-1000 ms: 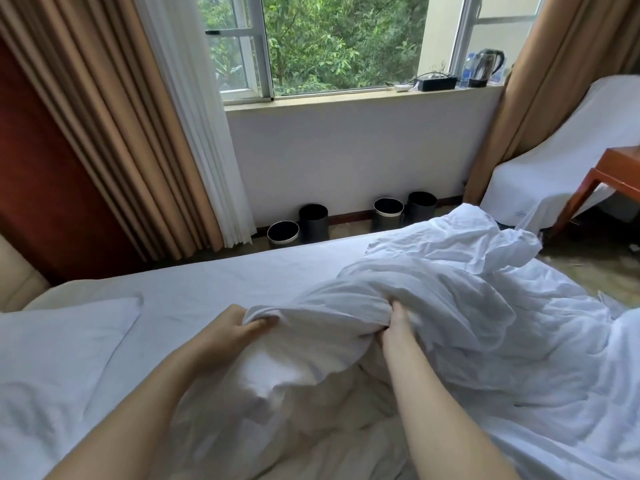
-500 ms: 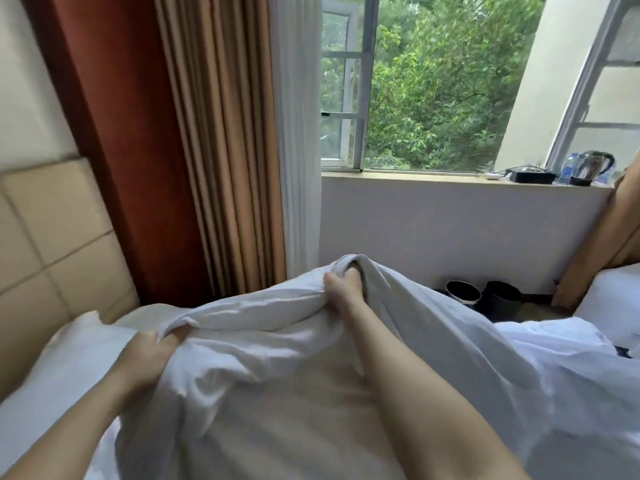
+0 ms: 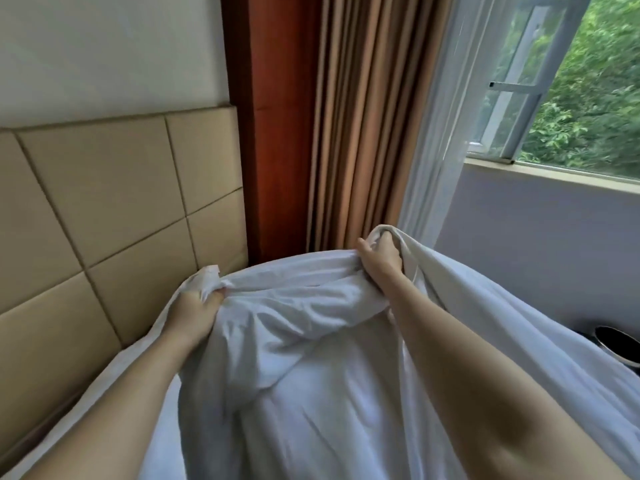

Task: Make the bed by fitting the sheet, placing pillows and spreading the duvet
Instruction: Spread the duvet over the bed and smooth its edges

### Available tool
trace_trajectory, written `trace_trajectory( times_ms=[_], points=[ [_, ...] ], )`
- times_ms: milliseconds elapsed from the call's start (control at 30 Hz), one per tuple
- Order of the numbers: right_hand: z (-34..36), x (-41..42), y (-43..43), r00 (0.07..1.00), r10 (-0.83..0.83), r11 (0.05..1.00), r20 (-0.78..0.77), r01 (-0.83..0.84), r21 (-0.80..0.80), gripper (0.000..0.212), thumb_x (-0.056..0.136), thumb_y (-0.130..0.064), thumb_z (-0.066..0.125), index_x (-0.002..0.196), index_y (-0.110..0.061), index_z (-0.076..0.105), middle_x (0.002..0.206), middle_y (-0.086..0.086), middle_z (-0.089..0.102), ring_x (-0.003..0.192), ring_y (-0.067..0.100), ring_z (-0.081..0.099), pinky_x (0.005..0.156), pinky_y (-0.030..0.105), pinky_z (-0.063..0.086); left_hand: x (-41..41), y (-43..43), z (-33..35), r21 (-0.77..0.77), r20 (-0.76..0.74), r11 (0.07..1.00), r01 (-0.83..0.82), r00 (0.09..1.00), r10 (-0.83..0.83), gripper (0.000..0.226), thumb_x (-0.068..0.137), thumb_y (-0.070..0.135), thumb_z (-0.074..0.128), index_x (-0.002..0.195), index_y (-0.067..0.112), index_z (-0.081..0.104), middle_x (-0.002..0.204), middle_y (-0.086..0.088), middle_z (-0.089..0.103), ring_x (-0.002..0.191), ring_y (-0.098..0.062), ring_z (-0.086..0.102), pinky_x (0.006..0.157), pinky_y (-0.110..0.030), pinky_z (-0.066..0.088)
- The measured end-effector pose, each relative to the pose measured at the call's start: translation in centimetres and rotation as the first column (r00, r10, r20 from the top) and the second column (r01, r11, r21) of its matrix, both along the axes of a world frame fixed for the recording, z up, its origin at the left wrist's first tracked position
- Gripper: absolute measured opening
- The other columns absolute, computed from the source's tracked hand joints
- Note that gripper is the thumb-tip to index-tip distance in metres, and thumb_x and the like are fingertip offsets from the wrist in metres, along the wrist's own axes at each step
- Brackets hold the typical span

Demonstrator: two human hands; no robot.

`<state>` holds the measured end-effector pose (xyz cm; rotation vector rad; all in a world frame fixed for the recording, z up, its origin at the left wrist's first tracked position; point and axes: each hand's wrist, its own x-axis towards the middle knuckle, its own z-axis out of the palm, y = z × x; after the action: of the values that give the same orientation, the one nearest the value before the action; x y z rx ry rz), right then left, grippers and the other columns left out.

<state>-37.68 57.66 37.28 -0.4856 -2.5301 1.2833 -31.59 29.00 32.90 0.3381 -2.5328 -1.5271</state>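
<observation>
My left hand and right hand both clutch the duvet by its top edge; it's soft, floppy, light.

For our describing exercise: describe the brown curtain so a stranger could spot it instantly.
Start at the padded headboard on the left. Right of it stands a red-brown wood panel, then the brown curtain. Unlike the white curtain beside it, it is opaque and tan.

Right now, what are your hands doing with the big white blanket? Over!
Left hand grips the duvet, near the headboard. Right hand grips it higher up. Duvet bunched, not yet spread. Nothing visibly in the way.
</observation>
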Motion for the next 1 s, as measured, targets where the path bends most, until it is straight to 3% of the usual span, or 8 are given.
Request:
trace_trajectory(
  times_ms=[133,267,400,533,633,767,900,1000],
  points=[
    [-7.7,-2.4,-1.6,0.922,0.295,0.922,0.253,-0.344,0.178,0.065,0.092,-0.035,0.05,0.148,-0.018,0.021,0.146,0.004,0.04,0.134,0.024,0.037,0.108,0.037,0.031,-5.3,-2.3,-4.3,-0.033,0.119,0.982,-0.185,0.975,0.188,0.032,0.093,0.027,0.052,0.099,-0.004,0.062,0.105,-0.025,0.063,0.099,-0.04,0.06,0.077,-0.04,0.045],
    [-15.9,0.7,-1.7,0.747,0.41,0.772,0.523,-0.59,0.237,0.059,0.095,-0.028,0.049,0.147,-0.013,0.025,0.149,0.011,0.035,0.136,0.025,0.036,0.11,0.035,0.029,-4.9,-1.4,-12.0,-0.41,0.413,0.91,0.054,0.901,0.132,0.034,0.096,0.03,0.044,0.111,0.003,0.057,0.115,-0.021,0.059,0.103,-0.037,0.057,0.083,-0.04,0.046],
    [-21.4,5.4,1.2,0.706,0.296,0.779,0.643,-0.568,0.264,0.053,0.094,-0.031,0.05,0.141,-0.011,0.035,0.141,0.014,0.042,0.127,0.027,0.044,0.099,0.031,0.036,-1.7,1.4,-17.4,-0.576,0.548,0.788,0.218,0.818,0.175,0.038,0.098,0.027,0.033,0.132,0.009,0.04,0.135,-0.013,0.048,0.122,-0.032,0.047,0.103,-0.04,0.033],
    [-24.3,10.0,4.1,0.685,0.13,0.793,0.717,-0.506,0.339,0.057,0.089,-0.051,0.052,0.129,-0.013,0.042,0.131,0.008,0.047,0.116,0.027,0.051,0.087,0.033,0.042,-0.4,3.3,-19.8,-0.856,0.332,0.454,0.246,0.936,0.118,0.042,0.093,0.029,0.045,0.13,0.014,0.036,0.131,-0.006,0.046,0.123,-0.023,0.042,0.108,-0.044,0.023],
    [-25.4,13.9,5.0,0.656,0.038,0.811,0.754,-0.461,0.361,0.063,0.084,-0.065,0.048,0.122,-0.015,0.044,0.128,0.004,0.051,0.113,0.025,0.054,0.084,0.034,0.043,0.5,5.9,-21.1,-0.883,0.222,0.404,0.241,0.971,-0.094,0.054,0.085,0.03,0.06,0.132,0.01,0.044,0.134,-0.009,0.046,0.129,-0.025,0.039,0.109,-0.049,0.021],
    [-26.9,18.8,6.8,0.582,-0.076,0.813,0.809,-0.433,0.389,0.07,0.078,-0.072,0.047,0.122,-0.017,0.046,0.128,0.003,0.055,0.117,0.024,0.054,0.088,0.035,0.044,3.3,10.6,-22.8,-0.819,0.43,0.276,0.504,0.856,-0.287,0.051,0.097,0.041,0.037,0.139,0.014,0.032,0.15,-0.006,0.026,0.142,-0.021,0.017,0.115,-0.043,0.006],
    [-28.0,22.7,10.2,0.43,-0.082,0.956,0.899,-0.22,0.193,0.057,0.081,-0.07,0.043,0.083,-0.014,0.054,0.078,0.006,0.071,0.079,0.024,0.071,0.069,0.027,0.051,7.6,15.5,-25.0,-0.561,0.583,0.429,0.708,0.706,-0.402,0.046,0.097,0.046,0.034,0.125,0.011,0.044,0.131,-0.008,0.05,0.124,-0.025,0.044,0.101,-0.035,0.032],
    [-29.7,25.6,12.1,0.375,-0.028,0.981,0.927,0.19,-0.047,0.066,0.083,-0.067,0.047,0.11,-0.006,0.053,0.083,0.016,0.067,0.064,0.029,0.069,0.051,0.027,0.052,10.7,18.9,-27.5,-0.045,0.736,0.803,0.595,0.563,-0.376,0.064,0.089,0.057,0.046,0.126,0.005,0.046,0.128,-0.013,0.055,0.118,-0.029,0.052,0.095,-0.032,0.043]
  ],
)
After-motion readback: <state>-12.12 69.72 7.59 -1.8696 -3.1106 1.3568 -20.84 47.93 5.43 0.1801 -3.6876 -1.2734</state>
